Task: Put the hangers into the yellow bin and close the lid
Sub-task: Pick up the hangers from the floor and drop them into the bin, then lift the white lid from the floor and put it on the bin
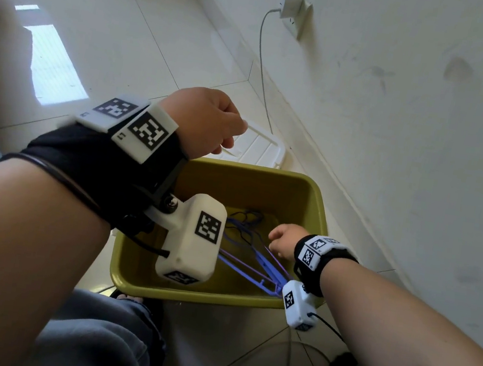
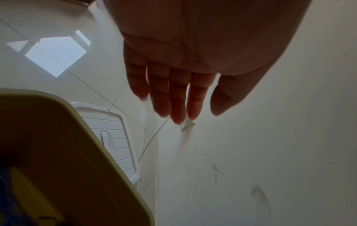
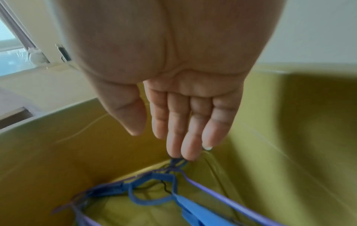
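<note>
The yellow bin (image 1: pixel 205 297) stands open on the tiled floor, against the wall. Several blue and purple hangers (image 1: pixel 254 259) lie inside it, with thin dark wire ones among them. My right hand (image 1: pixel 283 240) is down inside the bin, fingers straight and holding nothing. In the right wrist view its fingertips (image 3: pixel 185 152) point at the hangers' (image 3: pixel 154 188) hooks; I cannot tell if they touch. My left hand (image 1: pixel 208 122) hovers empty above the bin's far rim, with fingers (image 2: pixel 173 94) extended. The white lid (image 1: pixel 265 147) lies flat on the floor beyond the bin (image 2: pixel 77 145).
A white charger (image 1: pixel 292 8) sits in a wall socket, and its cable (image 1: pixel 262 71) runs down behind the lid (image 2: pixel 115 137). The wall stands close on the right. My knees in jeans (image 1: pixel 94 336) are at the bin's near side. Another cable (image 1: pixel 289 360) lies on the floor.
</note>
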